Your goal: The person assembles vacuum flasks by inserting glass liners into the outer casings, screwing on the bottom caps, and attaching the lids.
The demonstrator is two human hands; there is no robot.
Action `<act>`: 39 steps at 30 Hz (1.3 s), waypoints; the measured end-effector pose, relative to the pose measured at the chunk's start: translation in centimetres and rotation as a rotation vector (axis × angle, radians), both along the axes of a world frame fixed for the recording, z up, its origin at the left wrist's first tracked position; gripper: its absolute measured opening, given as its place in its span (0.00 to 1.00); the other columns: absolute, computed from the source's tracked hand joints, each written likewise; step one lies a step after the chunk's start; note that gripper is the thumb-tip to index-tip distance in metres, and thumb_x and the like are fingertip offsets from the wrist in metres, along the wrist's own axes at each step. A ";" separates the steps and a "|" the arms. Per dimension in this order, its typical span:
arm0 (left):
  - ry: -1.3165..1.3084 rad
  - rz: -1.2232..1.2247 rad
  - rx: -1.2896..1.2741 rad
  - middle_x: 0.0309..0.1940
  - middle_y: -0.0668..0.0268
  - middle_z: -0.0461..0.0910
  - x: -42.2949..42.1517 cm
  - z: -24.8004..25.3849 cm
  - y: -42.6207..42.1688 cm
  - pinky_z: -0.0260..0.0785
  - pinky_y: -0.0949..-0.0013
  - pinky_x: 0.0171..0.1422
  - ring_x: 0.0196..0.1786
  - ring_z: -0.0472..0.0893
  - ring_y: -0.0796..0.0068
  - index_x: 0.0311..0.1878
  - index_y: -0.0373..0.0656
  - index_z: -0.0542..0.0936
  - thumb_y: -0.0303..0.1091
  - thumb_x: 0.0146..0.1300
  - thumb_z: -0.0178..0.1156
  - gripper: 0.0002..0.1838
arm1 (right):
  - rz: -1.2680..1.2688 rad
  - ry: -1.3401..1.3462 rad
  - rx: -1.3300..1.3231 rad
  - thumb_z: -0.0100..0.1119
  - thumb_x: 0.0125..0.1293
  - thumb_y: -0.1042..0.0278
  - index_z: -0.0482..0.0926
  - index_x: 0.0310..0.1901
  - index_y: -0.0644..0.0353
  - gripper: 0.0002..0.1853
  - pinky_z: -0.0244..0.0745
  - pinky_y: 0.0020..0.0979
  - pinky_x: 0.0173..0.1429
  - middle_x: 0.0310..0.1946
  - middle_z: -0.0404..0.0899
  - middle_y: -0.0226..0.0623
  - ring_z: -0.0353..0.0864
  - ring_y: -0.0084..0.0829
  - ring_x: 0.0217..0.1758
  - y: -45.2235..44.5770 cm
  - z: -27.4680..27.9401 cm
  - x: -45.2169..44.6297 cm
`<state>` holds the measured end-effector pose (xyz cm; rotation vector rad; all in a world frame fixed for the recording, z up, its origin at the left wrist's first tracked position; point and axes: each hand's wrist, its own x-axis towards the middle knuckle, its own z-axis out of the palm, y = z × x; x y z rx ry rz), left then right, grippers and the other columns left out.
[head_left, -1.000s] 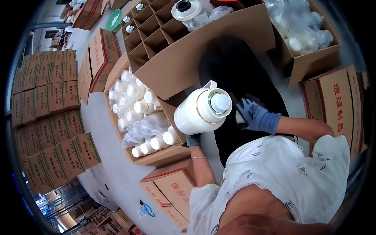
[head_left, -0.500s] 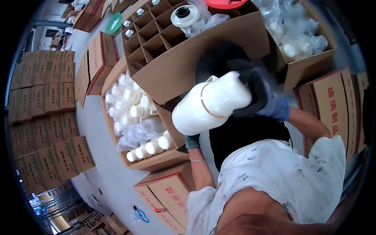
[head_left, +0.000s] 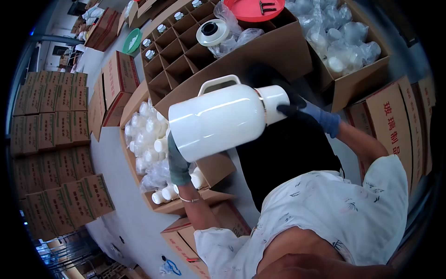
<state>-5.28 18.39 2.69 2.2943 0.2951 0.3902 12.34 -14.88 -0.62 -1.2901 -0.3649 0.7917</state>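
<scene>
A white thermos flask (head_left: 218, 122) with a looped handle lies nearly sideways in front of me, its capped end to the right. My left hand (head_left: 177, 160), in a grey-green glove, supports its base end; part of the fingers is hidden behind the flask. My right hand (head_left: 295, 109), in a dark and blue glove, is closed round the white cup lid (head_left: 275, 103) at the top end. Behind the flask is a divided carton (head_left: 223, 63) with a white round part (head_left: 212, 32) and plastic bags on it.
An open box (head_left: 174, 204) of bagged white parts stands at left, another (head_left: 360, 76) at upper right. A red basin (head_left: 253, 10) sits on the divided carton. Stacked cartons (head_left: 51, 135) line the far left; a closed carton (head_left: 385, 123) stands right.
The flask has turned from upright to nearly sideways and moved left. My right hand has come from beside it onto its lid, and my left hand has shifted left with the base.
</scene>
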 end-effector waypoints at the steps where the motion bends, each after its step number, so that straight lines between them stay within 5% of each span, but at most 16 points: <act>1: 0.021 -0.005 0.046 0.59 0.55 0.74 0.5 -0.5 0.7 0.66 0.61 0.64 0.59 0.75 0.59 0.63 0.34 0.69 0.32 0.59 0.65 0.29 | 0.038 -0.028 0.031 0.60 0.67 0.47 0.65 0.67 0.57 0.33 0.78 0.29 0.51 0.52 0.76 0.38 0.77 0.27 0.52 -0.1 -0.1 0.2; 5: -0.014 -0.149 0.095 0.61 0.54 0.74 1.9 -1.6 2.3 0.66 0.62 0.65 0.60 0.75 0.58 0.63 0.35 0.70 0.32 0.59 0.64 0.28 | 0.287 0.771 0.061 0.59 0.66 0.47 0.72 0.59 0.53 0.25 0.75 0.19 0.24 0.30 0.80 0.31 0.76 0.20 0.21 -2.4 -1.6 0.7; 9: 0.047 -0.456 0.196 0.56 0.49 0.78 7.2 3.9 0.2 0.68 0.61 0.63 0.57 0.78 0.54 0.59 0.39 0.75 0.31 0.57 0.63 0.24 | 0.727 0.960 -0.001 0.53 0.67 0.39 0.76 0.54 0.53 0.26 0.80 0.31 0.33 0.27 0.82 0.37 0.83 0.30 0.28 -3.8 -6.4 1.5; 11: 0.160 -0.599 0.244 0.50 0.49 0.81 10.6 5.1 -3.2 0.70 0.60 0.60 0.53 0.80 0.53 0.57 0.41 0.77 0.31 0.56 0.63 0.23 | 0.943 -0.441 -0.937 0.55 0.67 0.41 0.77 0.54 0.58 0.27 0.80 0.39 0.37 0.30 0.84 0.40 0.84 0.36 0.28 -1.1 -2.6 3.9; 15: 0.403 -0.747 0.421 0.39 0.55 0.83 14.4 -0.5 -10.5 0.74 0.56 0.49 0.43 0.83 0.56 0.45 0.42 0.81 0.42 0.58 0.62 0.16 | 0.001 -1.293 -0.578 0.66 0.60 0.48 0.78 0.52 0.57 0.25 0.77 0.39 0.51 0.41 0.80 0.46 0.81 0.43 0.45 3.9 -0.5 12.0; 16: 0.472 -0.801 0.377 0.41 0.55 0.83 15.5 -1.6 -11.2 0.74 0.57 0.49 0.43 0.82 0.54 0.46 0.44 0.81 0.41 0.58 0.62 0.16 | -0.142 -1.908 -0.336 0.68 0.59 0.53 0.78 0.51 0.53 0.22 0.77 0.38 0.51 0.40 0.80 0.45 0.81 0.41 0.42 6.2 -0.4 15.4; 17: 0.543 -0.853 0.332 0.42 0.54 0.82 16.3 -2.2 -11.5 0.73 0.58 0.49 0.44 0.81 0.52 0.48 0.45 0.80 0.41 0.58 0.62 0.16 | -0.072 -1.604 -0.337 0.66 0.62 0.55 0.78 0.52 0.50 0.19 0.77 0.38 0.50 0.44 0.79 0.43 0.80 0.38 0.44 9.5 -0.4 18.5; 18: 0.548 -0.833 0.267 0.40 0.55 0.83 16.9 -2.1 -11.5 0.73 0.58 0.49 0.44 0.81 0.52 0.47 0.47 0.81 0.41 0.58 0.62 0.15 | 0.198 -0.757 -0.707 0.64 0.63 0.55 0.77 0.55 0.49 0.20 0.75 0.37 0.54 0.48 0.79 0.41 0.79 0.36 0.48 12.9 5.0 18.4; 20: 0.433 -0.797 0.224 0.40 0.55 0.83 16.7 -3.1 -10.9 0.73 0.59 0.49 0.43 0.81 0.52 0.46 0.46 0.81 0.41 0.58 0.63 0.15 | 0.120 -1.523 -0.443 0.63 0.61 0.60 0.73 0.60 0.50 0.24 0.70 0.41 0.62 0.59 0.72 0.44 0.74 0.44 0.60 18.5 0.6 24.1; 23: 0.168 -0.680 0.091 0.44 0.56 0.83 15.1 -2.5 -9.5 0.73 0.63 0.53 0.46 0.82 0.57 0.52 0.41 0.81 0.35 0.57 0.65 0.19 | 0.005 -1.755 -0.667 0.59 0.58 0.64 0.72 0.63 0.40 0.28 0.73 0.47 0.59 0.63 0.65 0.54 0.75 0.56 0.57 26.0 -5.1 29.4; 26: -0.244 -0.065 -0.184 0.50 0.56 0.81 15.5 -3.6 -8.5 0.73 0.64 0.57 0.50 0.82 0.63 0.55 0.36 0.78 0.30 0.66 0.60 0.16 | 0.434 -1.408 -0.710 0.65 0.52 0.67 0.69 0.65 0.36 0.35 0.72 0.47 0.58 0.61 0.67 0.55 0.75 0.56 0.56 26.5 -3.1 30.6; 29: -0.303 0.226 -1.051 0.63 0.57 0.70 17.7 -3.3 -4.9 0.69 0.53 0.65 0.61 0.75 0.61 0.68 0.41 0.66 0.44 0.72 0.53 0.26 | 0.216 -1.573 -0.177 0.67 0.51 0.72 0.71 0.63 0.46 0.34 0.75 0.44 0.54 0.52 0.70 0.53 0.76 0.53 0.51 22.8 0.7 25.7; 33: -0.340 -0.332 -1.710 0.65 0.57 0.68 19.6 -1.5 -4.2 0.66 0.55 0.69 0.66 0.70 0.60 0.70 0.45 0.63 0.54 0.69 0.55 0.33 | 0.056 -1.665 0.030 0.69 0.55 0.61 0.71 0.61 0.56 0.31 0.76 0.40 0.47 0.45 0.75 0.47 0.80 0.45 0.43 17.2 4.8 16.7; 35: -0.346 -0.034 -1.173 0.69 0.55 0.64 20.1 -4.2 -5.9 0.63 0.55 0.70 0.68 0.68 0.59 0.69 0.43 0.66 0.48 0.65 0.62 0.33 | 0.131 -0.865 -0.124 0.63 0.64 0.52 0.71 0.61 0.60 0.28 0.77 0.38 0.48 0.44 0.77 0.43 0.81 0.36 0.40 15.9 4.2 15.5; 37: -0.543 -0.146 0.225 0.70 0.49 0.64 20.0 0.4 -7.6 0.58 0.59 0.72 0.70 0.64 0.59 0.69 0.37 0.65 0.37 0.59 0.68 0.37 | 0.192 -0.024 0.363 0.53 0.72 0.57 0.68 0.65 0.59 0.24 0.76 0.34 0.55 0.54 0.76 0.42 0.79 0.31 0.50 14.8 1.4 15.2; 39: -0.537 -0.236 0.151 0.68 0.50 0.66 19.1 -0.1 -7.7 0.62 0.60 0.69 0.67 0.68 0.59 0.67 0.39 0.70 0.35 0.59 0.68 0.32 | 0.318 0.289 0.272 0.47 0.76 0.59 0.65 0.68 0.58 0.23 0.73 0.31 0.62 0.61 0.73 0.41 0.76 0.28 0.59 13.1 1.0 15.9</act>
